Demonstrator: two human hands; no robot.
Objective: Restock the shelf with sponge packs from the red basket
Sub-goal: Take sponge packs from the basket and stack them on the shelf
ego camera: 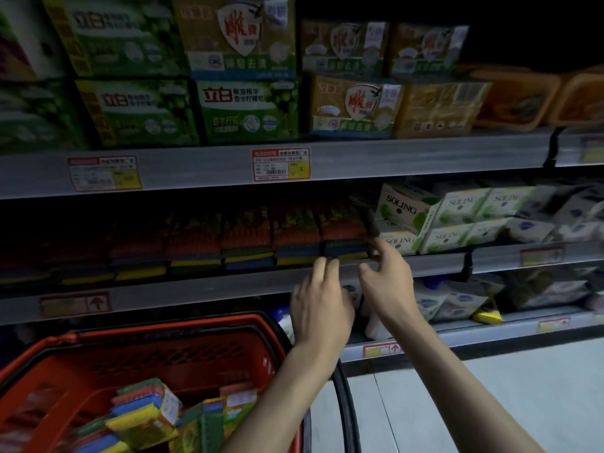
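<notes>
A row of sponge packs (245,237) with red, green, blue and yellow layers stands along the middle shelf (196,289). The rightmost pack (343,233) sits just above both hands. My left hand (322,305) is raised at the shelf's front lip, fingers bent, touching the lower edge of that pack. My right hand (389,276) is beside it, thumb and forefinger up against the pack's right side. Neither hand clearly holds anything. The red basket (81,364) at lower left contains several more sponge packs (143,413).
Green and gold soap packs (248,109) fill the top shelf. White Soling boxes (441,220) stand right of the sponges. The lower shelf carries white pouches (457,302). Price tags (281,165) hang on the shelf edges. Pale floor (490,403) lies at lower right.
</notes>
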